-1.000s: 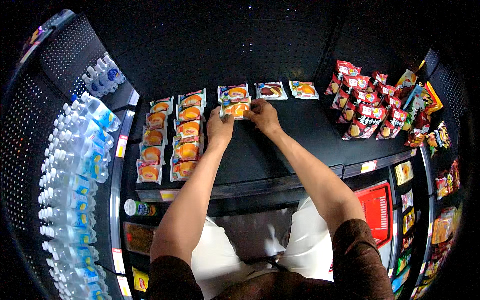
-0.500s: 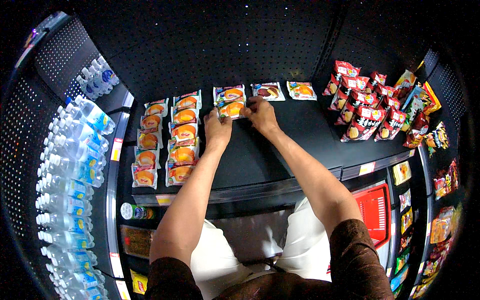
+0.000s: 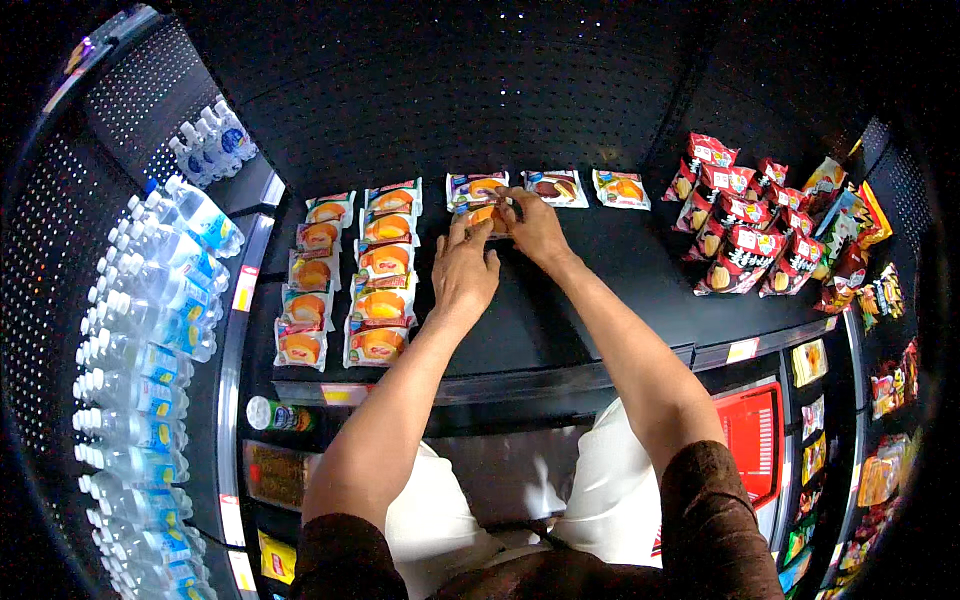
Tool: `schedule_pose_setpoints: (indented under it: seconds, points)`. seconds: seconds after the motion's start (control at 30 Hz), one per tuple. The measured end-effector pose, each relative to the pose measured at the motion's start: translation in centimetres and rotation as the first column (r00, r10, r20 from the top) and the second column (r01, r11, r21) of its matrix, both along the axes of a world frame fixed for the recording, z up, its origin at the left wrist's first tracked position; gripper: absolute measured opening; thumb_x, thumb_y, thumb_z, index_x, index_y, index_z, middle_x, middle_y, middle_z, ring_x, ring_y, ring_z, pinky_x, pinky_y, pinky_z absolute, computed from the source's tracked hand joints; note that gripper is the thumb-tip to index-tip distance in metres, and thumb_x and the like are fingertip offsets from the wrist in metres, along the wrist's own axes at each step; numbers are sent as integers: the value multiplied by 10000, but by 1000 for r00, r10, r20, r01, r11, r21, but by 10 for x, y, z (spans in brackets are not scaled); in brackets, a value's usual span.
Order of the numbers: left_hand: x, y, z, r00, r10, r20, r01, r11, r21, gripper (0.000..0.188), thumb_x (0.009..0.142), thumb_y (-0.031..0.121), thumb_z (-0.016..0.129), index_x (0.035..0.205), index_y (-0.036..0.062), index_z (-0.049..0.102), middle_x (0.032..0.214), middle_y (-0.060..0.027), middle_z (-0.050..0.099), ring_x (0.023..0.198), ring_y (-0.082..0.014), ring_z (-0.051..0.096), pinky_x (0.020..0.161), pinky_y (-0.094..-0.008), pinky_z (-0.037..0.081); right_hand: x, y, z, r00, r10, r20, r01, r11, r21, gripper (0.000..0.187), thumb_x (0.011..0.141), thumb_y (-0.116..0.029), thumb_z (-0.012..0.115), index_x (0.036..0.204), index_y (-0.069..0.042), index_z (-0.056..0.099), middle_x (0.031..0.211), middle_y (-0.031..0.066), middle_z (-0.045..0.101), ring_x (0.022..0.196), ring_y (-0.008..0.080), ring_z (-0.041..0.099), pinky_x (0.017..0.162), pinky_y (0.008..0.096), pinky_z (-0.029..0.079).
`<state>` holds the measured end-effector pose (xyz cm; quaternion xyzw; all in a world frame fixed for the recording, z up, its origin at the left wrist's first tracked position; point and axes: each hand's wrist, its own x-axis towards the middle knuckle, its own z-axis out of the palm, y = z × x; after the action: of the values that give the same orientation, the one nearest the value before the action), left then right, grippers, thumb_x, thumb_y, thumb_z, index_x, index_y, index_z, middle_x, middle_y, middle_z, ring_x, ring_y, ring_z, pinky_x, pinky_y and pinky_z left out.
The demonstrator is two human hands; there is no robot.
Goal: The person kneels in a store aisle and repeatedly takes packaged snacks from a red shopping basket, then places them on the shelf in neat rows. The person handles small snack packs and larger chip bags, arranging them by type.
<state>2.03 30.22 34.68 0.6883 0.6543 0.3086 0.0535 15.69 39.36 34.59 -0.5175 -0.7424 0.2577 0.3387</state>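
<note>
A packaged round bread (image 3: pixel 481 217) lies at the front of the short middle column on the black shelf, its orange-brown top partly hidden by my hands. My left hand (image 3: pixel 466 272) is open; its stretched fingers rest on the near left part of that packet, thumb apart. Bent at the packet's right end, the fingers of my right hand (image 3: pixel 536 232) grip its edge. Just behind sits another bread packet (image 3: pixel 472 188). A packet with a dark brown bread (image 3: pixel 556 188) lies beside it, and a further orange one (image 3: pixel 621 189) to its right.
Two columns of bread packets (image 3: pixel 381 262) run down the shelf on the left. Red snack bags (image 3: pixel 738 258) stand at the right. Rows of water bottles (image 3: pixel 165 380) fill the left side shelf. A red basket (image 3: pixel 752 440) is below, right of my legs.
My left hand has loosened from the packet's left end, and its fingers now stretch over the packet's near side. My right hand stays at its right end. The view has shifted slightly.
</note>
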Motion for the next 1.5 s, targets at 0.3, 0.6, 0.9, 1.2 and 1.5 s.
schedule_pose_setpoints:
  seconds: [0.3, 0.6, 0.9, 1.2, 1.5]
  points:
    - [2, -1, -1, 994, 22, -108, -24, 1000, -17, 538, 863, 182, 674, 1380, 113, 543, 1472, -136, 414, 1266, -407, 472, 1067, -498, 407, -4, 2, -1, 996, 36, -83, -41, 998, -53, 369, 904, -166, 614, 1251, -44, 637, 1028, 200, 691, 871, 304, 660, 784, 387, 532]
    - [-3, -2, 3, 993, 28, -119, -31, 999, -17, 552, 851, 196, 683, 1371, 81, 538, 1413, -157, 463, 1248, -390, 489, 1093, -464, 385, -7, 6, -5, 994, 98, -44, -99, 995, -14, 388, 949, -162, 615, 1319, -51, 590, 888, 150, 699, 565, 158, 620, 534, 310, 502]
    - [-3, -5, 8, 997, 37, -69, -43, 996, -83, 545, 872, 214, 674, 1394, 144, 535, 1477, -186, 395, 1296, -408, 457, 1052, -494, 416, -2, -4, -6, 997, -68, -25, 72, 975, 211, 413, 927, -121, 633, 1303, 12, 527, 1121, 250, 654, 1019, 343, 661, 876, 412, 522]
    - [-6, -9, 12, 995, 71, -69, -79, 989, -126, 579, 877, 238, 666, 1414, 96, 501, 1398, -248, 475, 1292, -416, 461, 1087, -469, 395, 6, -25, -2, 994, -36, -105, 38, 999, 9, 300, 894, -79, 627, 1172, 15, 563, 1048, 270, 662, 1000, 426, 649, 856, 473, 528]
    - [-14, -9, 8, 996, 58, -75, -65, 994, -92, 554, 865, 229, 670, 1370, 54, 528, 1309, -233, 552, 1206, -414, 523, 1056, -477, 413, -3, -31, -6, 996, 31, -83, -26, 998, 63, 246, 915, -100, 630, 1130, 9, 579, 1037, 266, 676, 993, 428, 656, 840, 462, 539]
